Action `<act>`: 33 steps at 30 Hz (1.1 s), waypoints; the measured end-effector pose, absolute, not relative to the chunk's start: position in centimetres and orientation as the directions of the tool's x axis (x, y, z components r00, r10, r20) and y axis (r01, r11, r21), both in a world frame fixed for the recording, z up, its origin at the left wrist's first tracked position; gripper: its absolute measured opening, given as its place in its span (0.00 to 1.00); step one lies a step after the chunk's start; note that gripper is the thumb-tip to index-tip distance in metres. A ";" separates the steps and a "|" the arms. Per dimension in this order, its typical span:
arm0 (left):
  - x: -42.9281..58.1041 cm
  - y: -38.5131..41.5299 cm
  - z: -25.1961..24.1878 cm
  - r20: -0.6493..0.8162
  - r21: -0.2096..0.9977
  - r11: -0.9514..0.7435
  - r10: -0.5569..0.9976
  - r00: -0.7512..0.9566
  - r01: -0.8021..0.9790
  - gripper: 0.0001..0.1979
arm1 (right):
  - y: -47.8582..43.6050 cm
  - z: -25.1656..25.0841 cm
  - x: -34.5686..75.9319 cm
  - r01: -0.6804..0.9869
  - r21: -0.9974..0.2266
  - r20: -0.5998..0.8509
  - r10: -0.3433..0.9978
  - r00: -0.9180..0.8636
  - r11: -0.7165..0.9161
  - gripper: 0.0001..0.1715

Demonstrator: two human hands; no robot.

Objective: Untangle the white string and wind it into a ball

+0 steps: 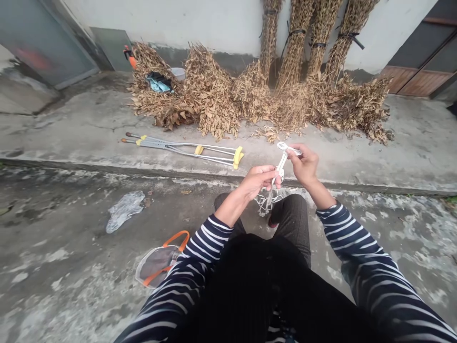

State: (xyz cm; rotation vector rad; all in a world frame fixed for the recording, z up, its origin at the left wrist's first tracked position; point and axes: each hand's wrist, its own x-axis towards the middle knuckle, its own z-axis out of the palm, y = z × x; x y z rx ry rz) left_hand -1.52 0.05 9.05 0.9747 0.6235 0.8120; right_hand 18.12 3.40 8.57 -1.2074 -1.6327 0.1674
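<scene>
Between my hands is a white cord, doubled over and looped at its upper end. My left hand pinches the lower part of the bundle, below the loop. Higher up and to the right, my right hand is closed on the cord beside the loop. Loose strands hang under my left hand, in front of my knees, down toward the ground. Fingers hide part of the cord, so I cannot tell whether it is knotted there.
A pair of crutches with yellow pads lies on the concrete step. Dried plant bundles line the wall. To my left are a crumpled clear plastic bag and a grey bag with orange handles on the ground.
</scene>
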 end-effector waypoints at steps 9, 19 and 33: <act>-3.1 -3.0 9.3 -0.135 0.848 0.433 0.734 0.666 -0.306 0.25 | 4.2 6.4 19.1 0.734 -0.424 0.764 0.645 -0.024 0.530 0.10; -4.3 -1.5 3.7 -0.209 0.830 0.480 0.739 0.640 -0.284 0.22 | 3.8 10.6 17.8 0.649 -0.518 0.767 0.639 0.063 0.557 0.11; -0.6 4.0 8.0 0.116 0.910 0.046 0.926 0.360 -0.411 0.21 | 1.9 12.1 15.2 0.587 -0.595 0.685 0.728 0.013 0.549 0.14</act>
